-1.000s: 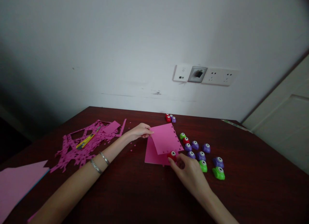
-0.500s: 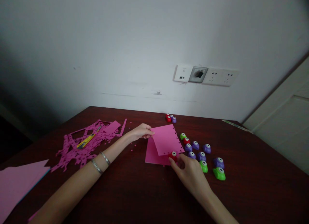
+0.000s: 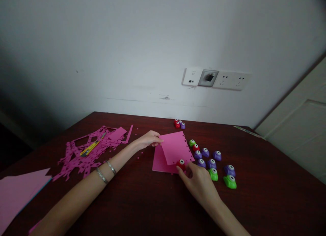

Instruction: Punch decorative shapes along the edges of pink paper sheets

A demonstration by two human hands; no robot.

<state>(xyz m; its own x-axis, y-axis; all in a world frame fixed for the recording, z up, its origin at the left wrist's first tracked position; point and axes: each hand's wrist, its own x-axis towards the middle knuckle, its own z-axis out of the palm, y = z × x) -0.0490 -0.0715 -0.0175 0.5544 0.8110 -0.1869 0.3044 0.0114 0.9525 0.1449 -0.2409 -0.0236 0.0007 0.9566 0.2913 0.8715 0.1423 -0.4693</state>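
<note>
My left hand (image 3: 150,139) pinches the left corner of a pink paper sheet (image 3: 175,147), whose right and lower edges carry rows of small punched holes. Under it lies a second pink sheet (image 3: 158,163), flat on the table. Between the thumb and fingers of my right hand (image 3: 200,181) is a red craft punch (image 3: 181,164), set at the lower edge of the upper sheet. Whether its slot is around the paper I cannot tell. Just right of the sheets stand several purple, green and red punches, such as a green punch (image 3: 213,174) near my right knuckles.
A heap of punched pink paper scraps (image 3: 84,161) with a yellow utility knife (image 3: 93,147) on it lies at left. Pink sheets (image 3: 20,192) are at the near left corner. A few punches (image 3: 177,125) stand by the wall (image 3: 142,59), which has sockets (image 3: 229,80).
My right hand and the red punch have shifted very slightly left along the sheet's lower edge. The left hand keeps its hold on the paper. The view has moved a little.
</note>
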